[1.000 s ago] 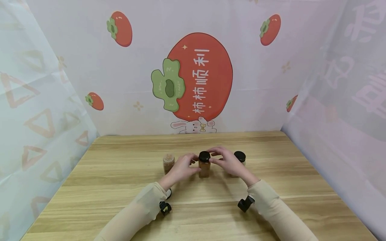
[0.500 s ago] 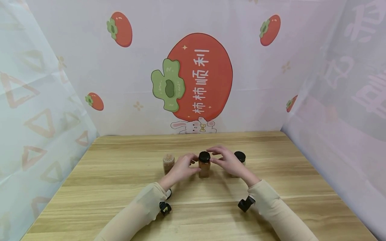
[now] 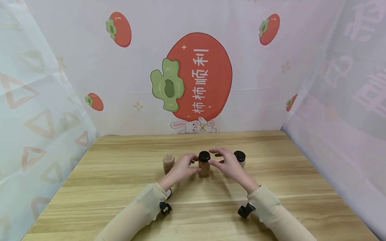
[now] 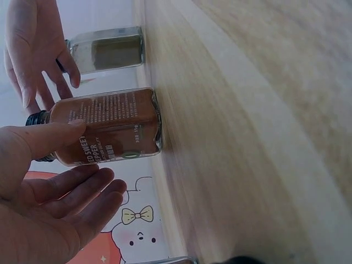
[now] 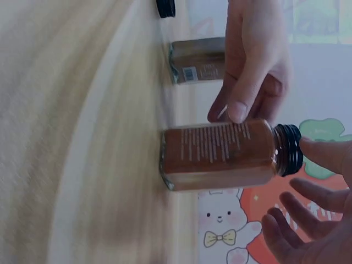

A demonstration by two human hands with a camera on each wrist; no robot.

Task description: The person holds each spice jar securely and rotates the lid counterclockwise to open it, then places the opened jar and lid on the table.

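Observation:
A glass spice jar (image 3: 204, 171) of reddish-brown powder stands upright on the table under a black screw cap (image 3: 204, 156). My left hand (image 3: 182, 168) holds its body from the left; in the left wrist view the thumb lies across the "sweet pepper" label (image 4: 104, 124), the fingers on the far side. On the other side is my right hand (image 3: 228, 164), its thumb at the cap's edge. The right wrist view shows its fingers (image 5: 302, 212) spread apart and off the cap (image 5: 291, 149).
An uncapped spice jar (image 3: 168, 163) with a perforated top stands left of the left hand. Behind the right hand stands another jar with a black cap (image 3: 240, 156). A loose cap (image 3: 168, 194) lies by the left sleeve. A printed backdrop (image 3: 256, 100) rises behind the wooden table (image 3: 126, 167).
The right hand has shifted slightly, its fingers drawing a little away from the cap while the thumb stays by it. The left hand and the jars have not moved.

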